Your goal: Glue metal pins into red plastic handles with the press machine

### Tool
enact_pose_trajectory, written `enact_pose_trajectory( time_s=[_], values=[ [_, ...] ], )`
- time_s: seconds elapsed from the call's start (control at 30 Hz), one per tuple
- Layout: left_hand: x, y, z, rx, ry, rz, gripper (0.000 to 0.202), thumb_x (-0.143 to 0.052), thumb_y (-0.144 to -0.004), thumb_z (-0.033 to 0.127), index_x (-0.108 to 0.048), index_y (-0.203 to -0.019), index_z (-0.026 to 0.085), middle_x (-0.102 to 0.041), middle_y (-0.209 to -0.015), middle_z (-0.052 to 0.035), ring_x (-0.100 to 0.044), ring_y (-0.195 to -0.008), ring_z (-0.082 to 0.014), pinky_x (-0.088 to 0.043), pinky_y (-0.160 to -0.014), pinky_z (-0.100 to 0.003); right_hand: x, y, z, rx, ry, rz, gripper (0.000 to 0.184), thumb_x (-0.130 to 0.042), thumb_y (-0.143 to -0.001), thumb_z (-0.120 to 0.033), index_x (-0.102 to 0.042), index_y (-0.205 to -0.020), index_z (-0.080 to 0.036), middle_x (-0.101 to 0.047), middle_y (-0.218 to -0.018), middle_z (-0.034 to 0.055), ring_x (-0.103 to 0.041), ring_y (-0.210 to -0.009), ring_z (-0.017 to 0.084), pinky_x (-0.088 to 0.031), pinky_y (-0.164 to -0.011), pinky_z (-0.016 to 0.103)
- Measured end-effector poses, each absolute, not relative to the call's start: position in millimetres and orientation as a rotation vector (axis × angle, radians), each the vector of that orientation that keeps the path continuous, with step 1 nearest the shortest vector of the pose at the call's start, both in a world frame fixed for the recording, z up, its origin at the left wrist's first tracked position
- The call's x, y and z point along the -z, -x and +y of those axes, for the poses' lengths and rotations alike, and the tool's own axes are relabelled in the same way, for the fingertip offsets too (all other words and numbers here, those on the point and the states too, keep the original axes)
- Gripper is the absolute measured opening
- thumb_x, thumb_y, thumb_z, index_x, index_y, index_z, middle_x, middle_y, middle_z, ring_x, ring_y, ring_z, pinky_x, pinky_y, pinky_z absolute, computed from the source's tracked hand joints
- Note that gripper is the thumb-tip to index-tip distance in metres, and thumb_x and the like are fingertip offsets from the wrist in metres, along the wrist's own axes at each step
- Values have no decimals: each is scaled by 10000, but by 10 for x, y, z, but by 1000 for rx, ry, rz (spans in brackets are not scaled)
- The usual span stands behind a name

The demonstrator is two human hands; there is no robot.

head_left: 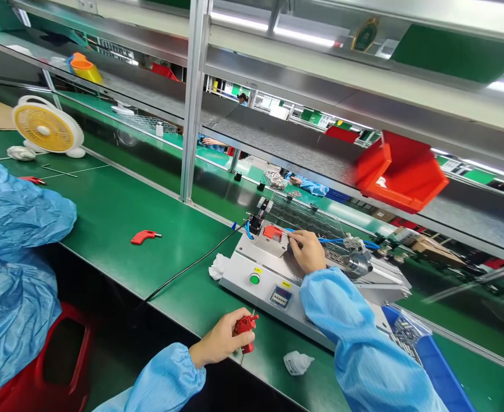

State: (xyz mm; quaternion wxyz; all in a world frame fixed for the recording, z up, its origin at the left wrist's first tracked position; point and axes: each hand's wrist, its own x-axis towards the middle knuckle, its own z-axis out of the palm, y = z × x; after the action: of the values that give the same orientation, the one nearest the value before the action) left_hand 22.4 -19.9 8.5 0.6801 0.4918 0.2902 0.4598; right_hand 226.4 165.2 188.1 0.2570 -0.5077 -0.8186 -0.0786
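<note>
My left hand [223, 340], low in front of the bench edge, is closed around a red gun-shaped part [245, 332] with thin metal bits sticking out. My right hand [309, 252] reaches to the metal fixture [273, 246] of a grey bench machine [241, 266]. Its thumb and forefinger are pinched beside a red piece [272, 232] seated in that fixture; what lies between the fingertips is too small to make out. Another red gun-shaped part [143, 237] with a metal tip lies on the green bench to the left.
A blue bin [443, 372] of metal parts stands right of the machine. A small white bag [298, 363] lies in front. A black cable [191, 264] crosses the bench. A red bin [406, 177] sits on the shelf. At left are a fan [46, 129] and someone's blue sleeve [20, 206].
</note>
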Motion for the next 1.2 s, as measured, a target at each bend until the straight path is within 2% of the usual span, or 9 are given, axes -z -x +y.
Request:
enact_pose_trajectory(
  time_s=[0.23,0.37,0.47,0.63,0.77,0.9,0.97,1.13,1.2],
  values=[
    [-30,-225,-176,-1001,-1184,692,430,-721,-912,562,-635,-1007,151,-554,-835,2,-494,-706,-115,-413,-672,-250,-2021,-2110,1763,238,1322,-2373,273,-588,-952,-252,-828,-1078,-229,-747,-1203,120,-652,-1135,311,-542,-1005,469],
    [9,-237,-157,-991,-1212,733,430,-667,-952,568,-645,-1107,167,-556,-826,5,-510,-715,-129,-441,-705,-267,-2164,-1913,1989,155,1408,-2531,161,-682,-873,-174,-826,-914,-232,-760,-1063,95,-673,-1022,270,-552,-914,381],
    [16,-244,-153,-1022,-1243,769,456,-633,-976,558,-639,-1256,198,-587,-915,-14,-564,-780,-152,-495,-800,-310,-2289,-1845,2079,148,1414,-2520,112,-717,-828,-144,-781,-776,-220,-743,-996,89,-671,-1001,265,-550,-895,372],
    [43,-260,-187,-1079,-1258,852,560,-636,-975,543,-575,-1443,241,-601,-1103,-66,-612,-933,-201,-518,-953,-389,-2537,-2118,1800,164,1293,-2282,135,-611,-923,-231,-742,-913,-199,-708,-1062,119,-660,-1039,284,-539,-964,438],
    [61,-311,-220,-1138,-1220,888,582,-586,-1004,566,-494,-1473,233,-612,-1060,-62,-618,-885,-194,-535,-898,-384,-2470,-2559,1270,-7,1144,-2377,148,-588,-952,-307,-704,-906,-228,-710,-978,85,-686,-908,252,-561,-842,383],
    [-7,-363,-248,-1251,-1215,964,398,-450,-1061,565,-535,-1242,221,-599,-1033,-51,-628,-794,-170,-551,-790,-350,-2129,-2834,915,-1,1293,-2428,156,-556,-942,-264,-699,-891,-231,-715,-973,92,-703,-885,252,-571,-799,376],
    [-87,-360,-246,-1275,-1284,1029,360,-429,-1071,539,-556,-1163,215,-587,-1012,-44,-630,-768,-164,-559,-788,-350,-1979,-2872,841,19,1369,-2403,164,-540,-934,-238,-701,-908,-223,-719,-980,105,-709,-902,261,-583,-814,387],
    [-548,-253,-23,-1377,-1630,1043,361,-450,-1074,423,-573,-1342,215,-612,-1063,-64,-642,-736,-156,-584,-787,-344,-1878,-2896,641,74,1338,-2197,218,-583,-941,-277,-701,-1121,-238,-739,-1107,118,-700,-1071,304,-591,-938,449],
    [-873,-212,202,-1444,-1771,1060,339,-466,-1068,361,-556,-1362,219,-647,-1063,-62,-657,-736,-156,-582,-769,-327,-1879,-2901,454,61,1277,-2102,206,-576,-978,-325,-695,-1124,-242,-744,-1117,120,-699,-1089,310,-588,-959,467]
  ],
)
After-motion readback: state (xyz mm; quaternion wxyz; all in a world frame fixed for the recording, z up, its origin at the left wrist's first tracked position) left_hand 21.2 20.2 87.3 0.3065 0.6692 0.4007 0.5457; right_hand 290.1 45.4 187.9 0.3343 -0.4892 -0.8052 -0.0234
